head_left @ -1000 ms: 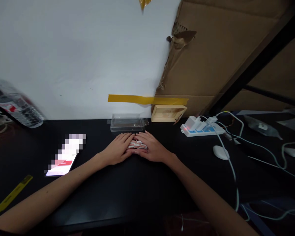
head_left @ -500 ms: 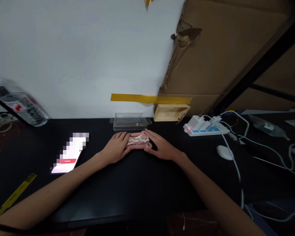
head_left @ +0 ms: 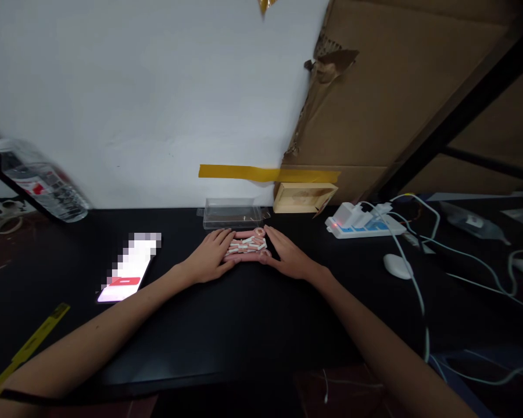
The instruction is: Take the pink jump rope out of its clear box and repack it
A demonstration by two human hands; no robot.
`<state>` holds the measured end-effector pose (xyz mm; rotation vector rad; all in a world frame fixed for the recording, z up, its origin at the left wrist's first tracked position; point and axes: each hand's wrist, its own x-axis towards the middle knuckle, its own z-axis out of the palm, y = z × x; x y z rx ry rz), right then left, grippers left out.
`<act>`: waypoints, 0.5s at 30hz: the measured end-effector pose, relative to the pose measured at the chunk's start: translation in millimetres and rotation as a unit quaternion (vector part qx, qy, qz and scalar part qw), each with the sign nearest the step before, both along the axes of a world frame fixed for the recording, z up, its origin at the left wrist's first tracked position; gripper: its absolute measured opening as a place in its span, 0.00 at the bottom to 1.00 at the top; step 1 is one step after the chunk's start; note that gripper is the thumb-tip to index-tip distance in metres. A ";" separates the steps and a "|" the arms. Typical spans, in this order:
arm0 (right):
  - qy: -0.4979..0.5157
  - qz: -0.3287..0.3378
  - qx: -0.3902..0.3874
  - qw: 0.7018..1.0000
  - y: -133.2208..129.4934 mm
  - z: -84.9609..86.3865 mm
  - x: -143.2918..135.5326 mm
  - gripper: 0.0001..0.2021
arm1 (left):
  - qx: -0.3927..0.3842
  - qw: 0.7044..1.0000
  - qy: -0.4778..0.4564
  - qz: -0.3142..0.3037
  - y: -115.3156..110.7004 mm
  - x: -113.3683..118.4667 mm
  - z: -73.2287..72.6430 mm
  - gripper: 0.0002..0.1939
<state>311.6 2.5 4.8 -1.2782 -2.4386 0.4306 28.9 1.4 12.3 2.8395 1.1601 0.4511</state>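
A pink-and-white bundle, which looks like a folded beaded jump rope (head_left: 245,246), lies on the black table between my hands. Two smooth pink handles run along its far and near sides, with white and pink pieces packed between them. My left hand (head_left: 207,255) grips its left end, fingers over the far side and thumb along the near side. Around the right end curves my right hand (head_left: 291,254), its fingertips and thumb touching the round handle ends. The palms partly hide both ends of the bundle.
Behind the hands sit a clear plastic box (head_left: 232,216) and a shallow wooden box (head_left: 304,198). A lit phone (head_left: 133,267) lies left. To the right are a power strip (head_left: 366,223) with cables and a white mouse (head_left: 397,266). A water bottle (head_left: 43,183) leans at far left.
The far handle's round end shows more fully now, as the right fingers have shifted slightly outward. Both hands stay at the bundle's ends. The whole view has shifted a little.
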 end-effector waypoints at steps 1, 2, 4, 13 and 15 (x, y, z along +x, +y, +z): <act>0.000 0.003 0.003 1.000 0.2 -0.6 0.2 0.45 | -0.002 1.000 0.001 0.000 0.3 -0.1 -0.3 0.33; 0.002 0.009 0.008 1.000 0.4 -1.2 0.3 0.45 | -0.003 1.000 0.000 0.000 0.6 -0.1 -0.5 0.33; 0.005 0.023 0.022 0.999 1.3 -2.3 0.2 0.43 | -0.005 1.000 -0.005 -0.001 1.3 -0.3 -1.3 0.33; -0.001 0.044 0.039 0.998 13.1 1.4 -6.5 0.45 | -0.001 1.000 -0.008 -0.010 2.8 -1.9 -2.1 0.34; 0.010 0.039 0.040 0.998 15.0 3.3 -7.9 0.44 | 0.004 1.000 -0.011 -0.011 1.9 -1.6 -1.9 0.34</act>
